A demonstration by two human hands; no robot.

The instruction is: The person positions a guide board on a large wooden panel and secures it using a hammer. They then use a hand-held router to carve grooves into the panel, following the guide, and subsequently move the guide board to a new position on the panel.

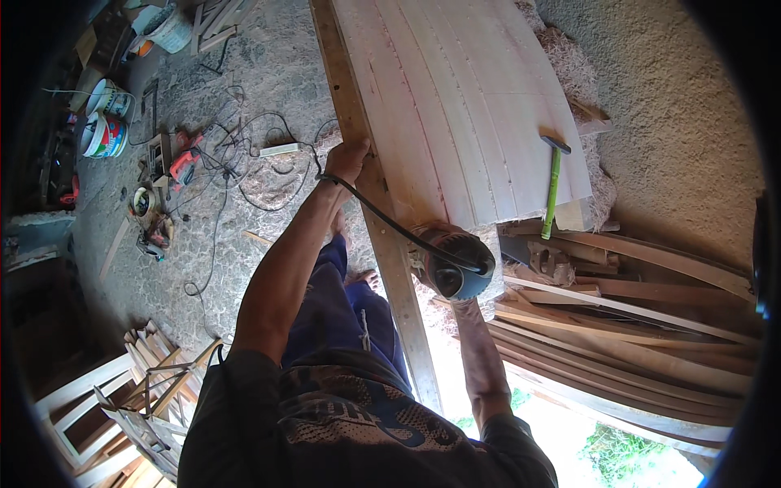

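My left hand [348, 161] is closed around the edge of a long wooden beam [389, 252], its fingers partly hidden. The beam runs along the near side of a wide, pale panel of joined boards [455, 106]. A corded power tool [460, 264], dark with a rounded grey end, sits by the panel's lower end. My right forearm reaches up to it, and my right hand [427, 233] grips it, mostly hidden by its body. Its black cord [386, 218] crosses my left wrist. On the panel lies a hammer [552, 191] with a green handle.
Stacked wooden strips [618, 333] and a handsaw [551, 262] lie at the right. Shavings [567, 69] line the wall. Across the floor at left are tangled cords, a red power tool [185, 168], a power strip [279, 150] and buckets [106, 134]. Wooden frames [89, 407] stand lower left.
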